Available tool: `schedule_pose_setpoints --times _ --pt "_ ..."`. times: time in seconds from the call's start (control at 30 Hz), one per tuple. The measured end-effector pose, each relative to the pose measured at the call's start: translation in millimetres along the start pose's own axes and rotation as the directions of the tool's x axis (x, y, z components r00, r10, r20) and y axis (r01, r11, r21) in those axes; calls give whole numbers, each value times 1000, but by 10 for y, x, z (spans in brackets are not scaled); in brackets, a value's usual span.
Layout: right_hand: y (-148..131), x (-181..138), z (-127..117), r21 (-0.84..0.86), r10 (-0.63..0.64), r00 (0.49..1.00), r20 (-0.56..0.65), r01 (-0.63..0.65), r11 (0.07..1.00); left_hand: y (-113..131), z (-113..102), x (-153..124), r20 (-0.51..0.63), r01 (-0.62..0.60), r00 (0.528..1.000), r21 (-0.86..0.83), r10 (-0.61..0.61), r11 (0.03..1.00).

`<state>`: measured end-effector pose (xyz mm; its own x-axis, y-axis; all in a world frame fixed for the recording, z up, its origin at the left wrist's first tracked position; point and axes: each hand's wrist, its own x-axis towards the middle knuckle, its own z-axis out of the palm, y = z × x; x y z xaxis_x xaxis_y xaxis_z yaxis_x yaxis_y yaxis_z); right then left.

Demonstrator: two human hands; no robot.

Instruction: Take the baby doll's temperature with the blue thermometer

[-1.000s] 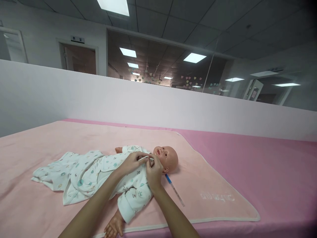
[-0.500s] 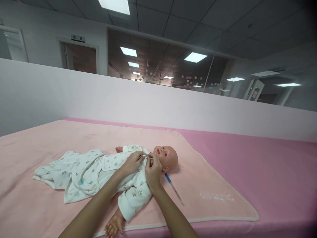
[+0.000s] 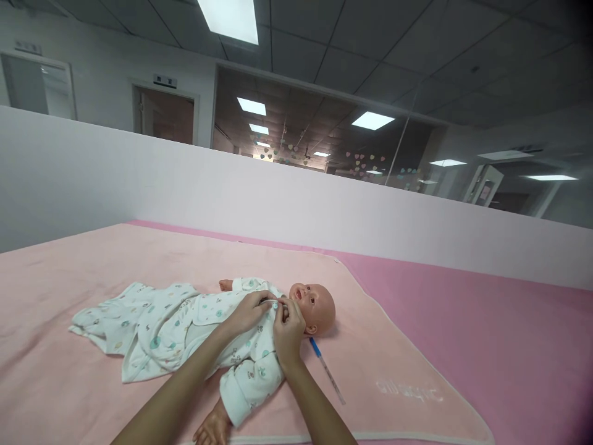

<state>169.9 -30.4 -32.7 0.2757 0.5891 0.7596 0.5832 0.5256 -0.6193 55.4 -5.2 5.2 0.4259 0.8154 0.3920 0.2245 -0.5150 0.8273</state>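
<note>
A baby doll [image 3: 319,307] lies on its back, its head toward the right. It wears a white printed baby gown [image 3: 171,318] that spreads out past its legs to the left. My left hand [image 3: 250,311] pinches the gown's edge at the upper chest, just below the doll's chin. Close beside it, my right hand [image 3: 288,327] has its fingers closed on the same edge at the neckline. The fingers partly cover the spot where the cloth meets. Beside the doll's head, near my right wrist, lies a thin clear stick with a blue end [image 3: 327,369], resembling a thermometer.
A peach blanket [image 3: 389,352] with a pale border and white lettering lies beneath the doll. Under it is a pink sheet [image 3: 463,309]. A low white wall [image 3: 278,198] runs along the back, with windows and a door beyond it.
The view has tilted slightly upward, so the doll and hands sit a little lower in the picture. Both hands stay at the gown's neckline with only small finger movement.
</note>
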Motion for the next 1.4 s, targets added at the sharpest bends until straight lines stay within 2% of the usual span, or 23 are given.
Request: schedule_pose_setpoints --times 0.17,0.4,0.67,0.83,0.93,1.0,1.1,1.27,1.33,1.4 --pt "5 14 -1 -19 -43 999 1 43 999 4 -20 6 -12 -11 1000 -90 10 996" --pt "4 -6 21 -84 -175 984 26 177 981 -50 -21 52 -46 28 998 -122 -34 992" --pt "-17 28 24 -145 -146 985 93 159 977 -73 -40 51 -59 62 996 -136 -71 989" --pt "-18 25 22 -157 -127 986 109 143 977 -116 -44 65 -160 74 983 -91 -88 993" --pt "-14 19 25 -172 -142 984 103 158 972 -126 -49 74 -182 78 979 -80 -91 994" --pt "-20 17 25 -178 -155 982 104 172 969 -126 -60 78 -202 85 973 -131 -111 988" --pt "-30 11 27 -186 -180 977 111 198 962 -127 -95 84 -241 116 951 -296 -191 948" --pt "-31 -10 31 -219 -234 966 108 252 942 -136 -199 102 -226 166 899 -615 -374 770" --pt "-49 -5 23 -249 -265 956 126 289 924 -143 -239 109 -216 173 885 -670 -412 722" --pt "-86 13 14 -273 -299 940 168 335 902 -148 -262 113 -201 184 891 -660 -407 728"
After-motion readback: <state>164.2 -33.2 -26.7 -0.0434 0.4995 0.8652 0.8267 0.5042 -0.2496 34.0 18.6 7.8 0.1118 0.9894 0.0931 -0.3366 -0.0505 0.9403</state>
